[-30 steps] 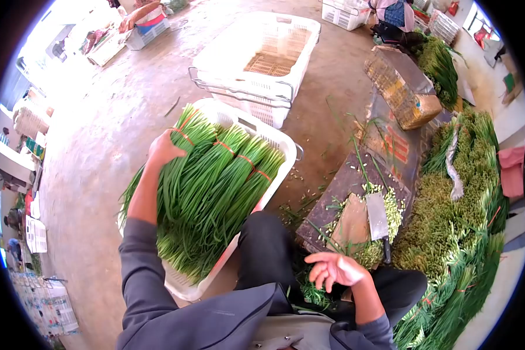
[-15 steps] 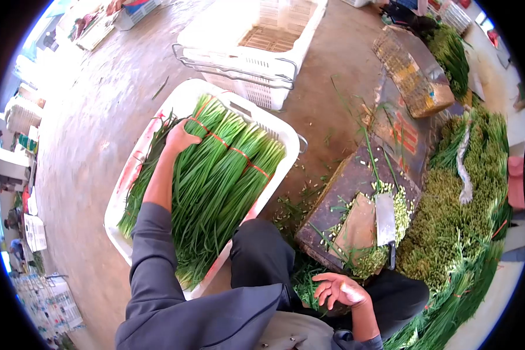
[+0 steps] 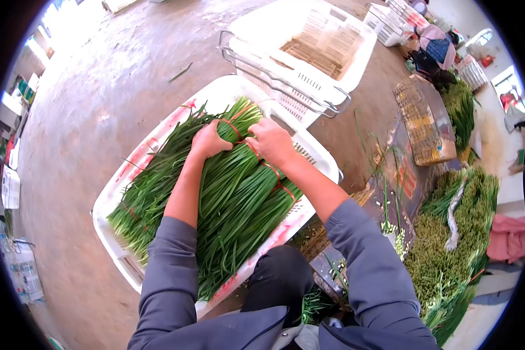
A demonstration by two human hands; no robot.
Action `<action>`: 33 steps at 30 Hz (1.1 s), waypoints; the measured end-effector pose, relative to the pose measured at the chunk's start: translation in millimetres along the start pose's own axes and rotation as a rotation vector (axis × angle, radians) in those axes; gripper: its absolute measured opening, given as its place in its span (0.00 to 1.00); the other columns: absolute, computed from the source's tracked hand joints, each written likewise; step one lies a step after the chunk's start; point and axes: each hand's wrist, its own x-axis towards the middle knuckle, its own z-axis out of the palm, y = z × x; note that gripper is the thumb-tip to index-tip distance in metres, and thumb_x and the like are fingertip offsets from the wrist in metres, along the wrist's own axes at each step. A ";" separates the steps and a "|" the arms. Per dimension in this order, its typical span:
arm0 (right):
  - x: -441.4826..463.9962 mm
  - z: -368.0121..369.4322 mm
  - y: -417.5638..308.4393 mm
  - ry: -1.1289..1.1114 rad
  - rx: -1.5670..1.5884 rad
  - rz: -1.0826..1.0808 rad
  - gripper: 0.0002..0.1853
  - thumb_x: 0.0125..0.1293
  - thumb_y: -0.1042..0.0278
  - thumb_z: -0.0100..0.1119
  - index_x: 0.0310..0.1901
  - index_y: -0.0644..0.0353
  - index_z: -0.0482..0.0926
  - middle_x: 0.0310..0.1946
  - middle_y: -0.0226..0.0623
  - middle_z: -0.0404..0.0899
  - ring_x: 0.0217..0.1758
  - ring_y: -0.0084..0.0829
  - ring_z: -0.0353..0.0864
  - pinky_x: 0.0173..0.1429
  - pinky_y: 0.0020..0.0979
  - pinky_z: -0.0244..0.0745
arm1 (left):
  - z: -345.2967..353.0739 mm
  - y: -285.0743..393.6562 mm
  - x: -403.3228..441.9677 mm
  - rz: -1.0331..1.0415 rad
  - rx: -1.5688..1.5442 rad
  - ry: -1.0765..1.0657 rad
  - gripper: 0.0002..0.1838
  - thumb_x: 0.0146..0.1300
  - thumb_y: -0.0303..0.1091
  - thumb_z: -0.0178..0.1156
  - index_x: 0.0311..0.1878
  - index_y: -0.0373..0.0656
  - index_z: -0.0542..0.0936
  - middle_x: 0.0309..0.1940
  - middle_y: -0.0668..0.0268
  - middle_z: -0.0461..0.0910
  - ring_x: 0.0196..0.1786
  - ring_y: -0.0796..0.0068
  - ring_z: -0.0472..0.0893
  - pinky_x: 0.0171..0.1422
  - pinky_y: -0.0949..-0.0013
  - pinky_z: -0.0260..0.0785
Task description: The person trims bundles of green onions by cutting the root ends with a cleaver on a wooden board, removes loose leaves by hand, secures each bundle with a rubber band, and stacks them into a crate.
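Note:
Long green bundles of chives (image 3: 233,192), tied with red bands, fill a white plastic crate (image 3: 108,192) in front of me. At the upper end of one bundle, my left hand (image 3: 211,140) is closed around the stalks, thumb pointing right beside a red band. My right hand (image 3: 271,142) is closed on the cut ends just to the right, fingertips curled at a red band. Its palm side and exact hold are hidden. Darker loose leaves lie along the crate's left side.
Stacked white crates (image 3: 356,64) with metal handles stand just beyond. On the right lie a dark board (image 3: 411,224) with chopped bits, a taped box (image 3: 417,125) and a large heap of budded stalks (image 3: 449,233). A person (image 3: 437,46) is at the far right.
My right hand has moved from my lap up to the bundles in the crate, beside my left hand. My left hand stays at the bundles. The view has shifted right.

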 end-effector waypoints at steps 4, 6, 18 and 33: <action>19.9 48.4 24.6 -0.026 -0.263 -0.028 0.10 0.64 0.61 0.68 0.38 0.58 0.81 0.39 0.43 0.79 0.43 0.47 0.85 0.46 0.45 0.83 | 6.8 -1.0 -3.4 0.005 0.015 0.053 0.53 0.36 0.48 0.76 0.71 0.42 0.72 0.56 0.45 0.82 0.60 0.48 0.82 0.67 0.55 0.74; 31.5 61.2 53.6 0.072 -0.303 -0.074 0.08 0.68 0.64 0.66 0.39 0.59 0.81 0.32 0.39 0.82 0.33 0.39 0.86 0.37 0.38 0.84 | 4.7 0.6 -5.3 -0.001 0.014 0.049 0.53 0.36 0.48 0.76 0.72 0.42 0.72 0.57 0.44 0.82 0.61 0.48 0.81 0.67 0.55 0.74; -114.7 -220.2 14.4 0.947 -0.097 0.091 0.06 0.64 0.77 0.65 0.42 0.60 0.81 0.33 0.40 0.79 0.35 0.37 0.82 0.41 0.37 0.80 | 30.2 -30.1 26.9 0.383 -0.361 -0.099 0.37 0.52 0.38 0.71 0.67 0.37 0.75 0.55 0.56 0.85 0.57 0.60 0.83 0.65 0.60 0.73; -810.3 -216.5 -289.4 1.002 -0.118 1.713 0.11 0.70 0.65 0.65 0.47 0.62 0.84 0.29 0.36 0.84 0.25 0.23 0.81 0.33 0.30 0.77 | 4.3 63.8 -20.0 0.422 0.445 0.467 0.37 0.71 0.44 0.61 0.77 0.36 0.64 0.71 0.46 0.72 0.72 0.49 0.72 0.75 0.52 0.65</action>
